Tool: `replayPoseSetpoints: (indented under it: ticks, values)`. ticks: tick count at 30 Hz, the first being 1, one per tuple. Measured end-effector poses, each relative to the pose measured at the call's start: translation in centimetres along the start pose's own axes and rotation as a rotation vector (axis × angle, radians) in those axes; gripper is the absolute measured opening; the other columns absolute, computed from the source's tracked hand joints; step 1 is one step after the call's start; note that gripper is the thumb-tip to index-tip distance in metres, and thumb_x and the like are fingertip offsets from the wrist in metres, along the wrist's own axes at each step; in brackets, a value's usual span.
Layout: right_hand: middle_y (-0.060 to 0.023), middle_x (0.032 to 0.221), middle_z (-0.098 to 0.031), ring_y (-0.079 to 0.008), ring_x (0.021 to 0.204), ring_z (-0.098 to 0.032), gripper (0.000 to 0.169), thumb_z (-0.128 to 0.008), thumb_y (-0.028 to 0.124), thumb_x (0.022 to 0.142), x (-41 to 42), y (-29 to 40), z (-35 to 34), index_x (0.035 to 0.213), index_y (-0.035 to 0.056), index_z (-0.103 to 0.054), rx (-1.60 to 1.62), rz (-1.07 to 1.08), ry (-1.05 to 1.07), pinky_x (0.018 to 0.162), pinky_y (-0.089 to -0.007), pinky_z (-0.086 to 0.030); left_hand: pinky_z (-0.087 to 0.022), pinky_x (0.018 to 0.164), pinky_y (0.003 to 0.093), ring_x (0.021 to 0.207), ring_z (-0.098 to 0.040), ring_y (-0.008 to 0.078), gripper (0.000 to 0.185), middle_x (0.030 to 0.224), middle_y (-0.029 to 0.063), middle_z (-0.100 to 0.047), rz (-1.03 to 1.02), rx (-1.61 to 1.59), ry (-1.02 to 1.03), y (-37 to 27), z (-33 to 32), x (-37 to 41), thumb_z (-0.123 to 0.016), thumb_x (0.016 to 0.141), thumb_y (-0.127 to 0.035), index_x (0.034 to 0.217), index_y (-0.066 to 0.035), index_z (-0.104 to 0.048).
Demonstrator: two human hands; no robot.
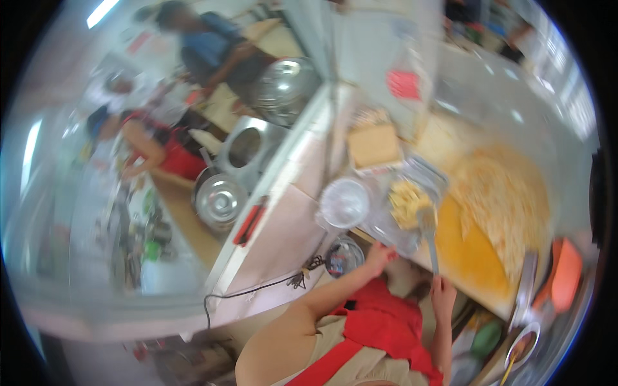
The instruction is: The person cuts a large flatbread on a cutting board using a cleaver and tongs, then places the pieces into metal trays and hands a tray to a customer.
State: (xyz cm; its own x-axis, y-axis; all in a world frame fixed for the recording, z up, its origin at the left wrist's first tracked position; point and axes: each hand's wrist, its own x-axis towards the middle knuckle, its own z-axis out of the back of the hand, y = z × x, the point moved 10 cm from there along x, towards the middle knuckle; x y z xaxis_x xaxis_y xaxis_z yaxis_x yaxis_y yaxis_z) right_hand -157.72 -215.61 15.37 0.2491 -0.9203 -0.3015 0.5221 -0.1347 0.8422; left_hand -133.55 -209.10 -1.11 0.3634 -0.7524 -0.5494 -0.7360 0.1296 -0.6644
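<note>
My right hand (443, 292) grips the handle of a spatula (429, 241), whose blurred head lies over pale yellow food pieces (409, 201). Those pieces sit in a clear plastic container or bag (410, 245). My left hand (381, 258) is at the near edge of that plastic; blur hides whether the fingers pinch it. To the right spreads a heap of pale shredded food (499, 193), with a flat yellow-orange area (461, 241) beside it.
A stack of clear plastic bowls (344, 202) and a cardboard box (375, 146) stand left of the food. An orange-handled tool (565, 275) and a white cup (524, 342) are at the right. Beyond a white ledge (289, 178) are metal pots (221, 200) and several people.
</note>
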Motion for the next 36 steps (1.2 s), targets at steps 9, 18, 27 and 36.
replayPoseSetpoints:
  ticks: [9, 18, 27, 36]
  values:
    - [-0.0004, 0.049, -0.046, -0.01, 0.039, -0.043, 0.038, -0.051, 0.036, 0.093, -2.7, -7.8, 3.9, 0.072, 0.0052, -0.054, 0.159, -0.274, 0.045, 0.037, -0.0258, -0.03, -0.054, 0.072, 0.0315, 0.087, -0.059, 0.0168, 0.03, 0.1, 0.0058, -0.057, 0.022, -0.025, -0.05, 0.5, 1.4, -0.7, -0.061, 0.085, -0.007, 0.112, -0.007, -0.047]
    - [0.0038, 0.046, -0.039, -0.0072, 0.033, -0.034, 0.038, -0.046, 0.041, 0.095, -3.8, -12.6, 7.5, 0.068, 0.0142, -0.045, 0.287, -0.378, 0.012, 0.03, -0.0247, -0.022, -0.051, 0.061, 0.0293, 0.069, -0.06, 0.0154, 0.029, 0.086, 0.0061, -0.062, 0.036, 0.002, -0.078, -1.0, -0.8, -1.7, -0.059, 0.083, -0.007, 0.111, -0.005, -0.053]
    - [-0.0001, 0.056, -0.049, -0.0075, 0.041, -0.043, 0.036, -0.052, 0.037, 0.092, 2.2, -12.0, 4.2, 0.092, 0.0018, -0.059, 0.441, -0.381, -0.083, 0.036, -0.0226, -0.031, -0.05, 0.078, 0.0347, 0.087, -0.059, 0.0183, 0.039, 0.103, 0.0041, -0.057, 0.093, 0.036, -0.063, -1.5, -0.6, -1.4, -0.061, 0.083, 0.0, 0.116, -0.012, -0.044]
    - [-0.0069, 0.062, -0.059, -0.0126, 0.057, -0.056, 0.031, -0.058, 0.03, 0.089, 1.0, 0.6, 3.1, 0.094, 0.0001, -0.064, -0.173, 0.033, -0.066, 0.056, -0.0287, -0.045, -0.052, 0.074, 0.0316, 0.088, -0.059, 0.0171, 0.038, 0.107, 0.0045, -0.056, 0.123, -0.029, -0.058, -1.4, -0.3, -1.3, -0.059, 0.086, 0.0, 0.117, -0.012, -0.042]
